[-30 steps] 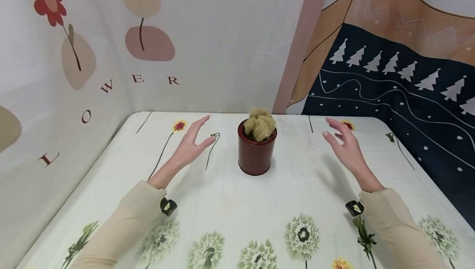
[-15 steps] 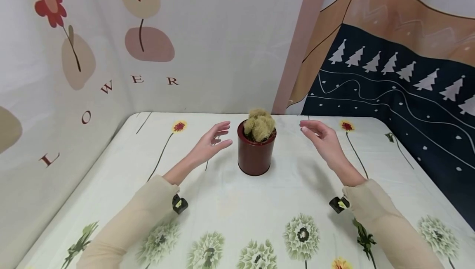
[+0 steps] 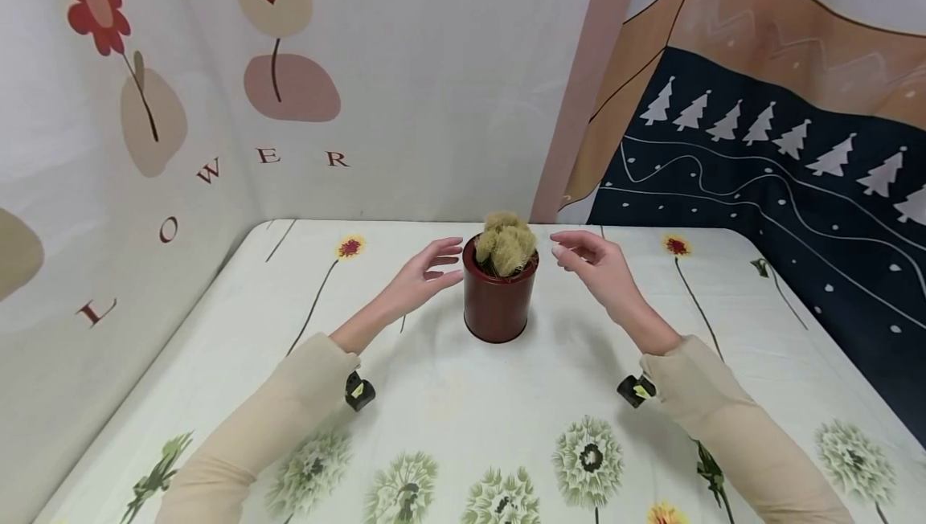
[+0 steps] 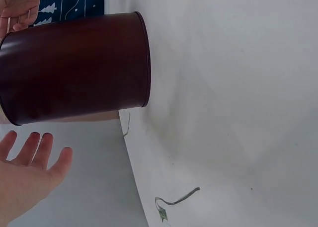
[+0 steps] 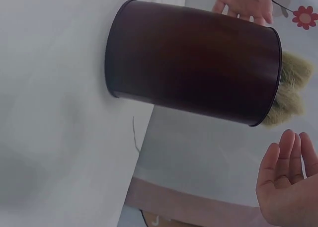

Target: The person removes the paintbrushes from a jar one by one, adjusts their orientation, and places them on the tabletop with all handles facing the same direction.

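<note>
A dark red cylindrical pot (image 3: 495,311) stands upright on the table, holding a fuzzy yellow-green cactus (image 3: 506,244). My left hand (image 3: 427,275) is at the pot's left side, fingers loosely bent and spread; in the left wrist view those fingers (image 4: 42,152) show a small gap to the pot. On the other side, my right hand (image 3: 596,271) hovers to the right of the rim with a wider gap. The right wrist view has its fingers (image 5: 285,157) bent and holding nothing. Neither hand grips the pot.
A white cloth with printed flowers covers the table (image 3: 448,395). Behind it hangs a white curtain (image 3: 434,106) with flower prints and letters. A dark blue panel with printed trees (image 3: 767,178) borders the right side.
Both hands have moved inward toward the pot, the left one rightward and the right one leftward. The pot and cactus have stayed in place.
</note>
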{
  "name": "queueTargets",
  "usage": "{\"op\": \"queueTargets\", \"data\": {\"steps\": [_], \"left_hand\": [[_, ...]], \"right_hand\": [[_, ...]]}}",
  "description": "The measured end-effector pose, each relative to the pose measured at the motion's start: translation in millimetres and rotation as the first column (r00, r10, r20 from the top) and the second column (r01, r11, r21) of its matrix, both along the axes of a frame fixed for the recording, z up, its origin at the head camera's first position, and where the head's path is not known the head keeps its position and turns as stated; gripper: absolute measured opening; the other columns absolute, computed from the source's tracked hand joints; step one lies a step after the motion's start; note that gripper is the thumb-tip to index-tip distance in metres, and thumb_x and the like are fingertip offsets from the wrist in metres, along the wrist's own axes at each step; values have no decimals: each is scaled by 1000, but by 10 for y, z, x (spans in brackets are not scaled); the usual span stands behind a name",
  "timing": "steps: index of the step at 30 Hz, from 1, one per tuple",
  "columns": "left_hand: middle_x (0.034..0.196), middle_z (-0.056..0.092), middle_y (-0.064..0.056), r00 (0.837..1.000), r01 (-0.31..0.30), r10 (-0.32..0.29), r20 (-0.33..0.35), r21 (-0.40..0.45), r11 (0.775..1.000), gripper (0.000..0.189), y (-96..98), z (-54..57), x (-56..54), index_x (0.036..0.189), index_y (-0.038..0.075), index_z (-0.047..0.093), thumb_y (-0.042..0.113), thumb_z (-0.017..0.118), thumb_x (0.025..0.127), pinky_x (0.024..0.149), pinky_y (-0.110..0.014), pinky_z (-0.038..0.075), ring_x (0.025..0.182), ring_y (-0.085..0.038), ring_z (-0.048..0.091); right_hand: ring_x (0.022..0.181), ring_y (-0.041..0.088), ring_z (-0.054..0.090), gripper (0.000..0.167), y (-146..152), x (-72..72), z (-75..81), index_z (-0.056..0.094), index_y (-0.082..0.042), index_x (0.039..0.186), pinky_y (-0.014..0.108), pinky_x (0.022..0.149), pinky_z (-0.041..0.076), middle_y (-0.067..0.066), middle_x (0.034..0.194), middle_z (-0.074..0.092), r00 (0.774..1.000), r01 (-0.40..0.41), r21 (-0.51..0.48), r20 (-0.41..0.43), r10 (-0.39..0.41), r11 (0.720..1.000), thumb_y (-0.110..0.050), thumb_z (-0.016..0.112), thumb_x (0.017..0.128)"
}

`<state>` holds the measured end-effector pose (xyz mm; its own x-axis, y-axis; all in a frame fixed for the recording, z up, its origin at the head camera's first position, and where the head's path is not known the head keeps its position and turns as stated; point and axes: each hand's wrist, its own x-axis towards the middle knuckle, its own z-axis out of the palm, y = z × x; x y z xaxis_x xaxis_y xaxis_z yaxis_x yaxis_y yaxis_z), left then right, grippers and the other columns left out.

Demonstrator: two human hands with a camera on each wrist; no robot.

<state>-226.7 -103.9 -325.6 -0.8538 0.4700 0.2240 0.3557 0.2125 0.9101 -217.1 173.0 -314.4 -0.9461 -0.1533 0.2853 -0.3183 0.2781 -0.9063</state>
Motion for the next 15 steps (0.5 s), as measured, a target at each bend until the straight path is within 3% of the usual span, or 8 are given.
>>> {"op": "queueTargets", "data": {"steps": [11, 15], "left_hand": [[125, 42, -19, 999, 0, 0, 43, 2, 1000, 50, 62, -3, -27, 132, 1, 34, 10, 55, 88, 91, -36, 37, 114, -29, 41], [124, 43, -19, 999, -4, 4, 50, 4, 1000, 50, 72, -7, -36, 133, 2, 34, 11, 55, 88, 90, -36, 38, 113, -29, 42]], "right_hand": [[73, 19, 49, 28, -227, 83, 135, 57, 3, 110, 23, 59, 41, 12, 88, 54, 999, 11, 6, -52, -10, 1000, -12, 58, 86], [72, 20, 49, 29, -260, 22, 92, 58, 2, 109, 25, 59, 43, 12, 87, 54, 998, 34, -1, -50, -34, 999, -15, 59, 85]]}}
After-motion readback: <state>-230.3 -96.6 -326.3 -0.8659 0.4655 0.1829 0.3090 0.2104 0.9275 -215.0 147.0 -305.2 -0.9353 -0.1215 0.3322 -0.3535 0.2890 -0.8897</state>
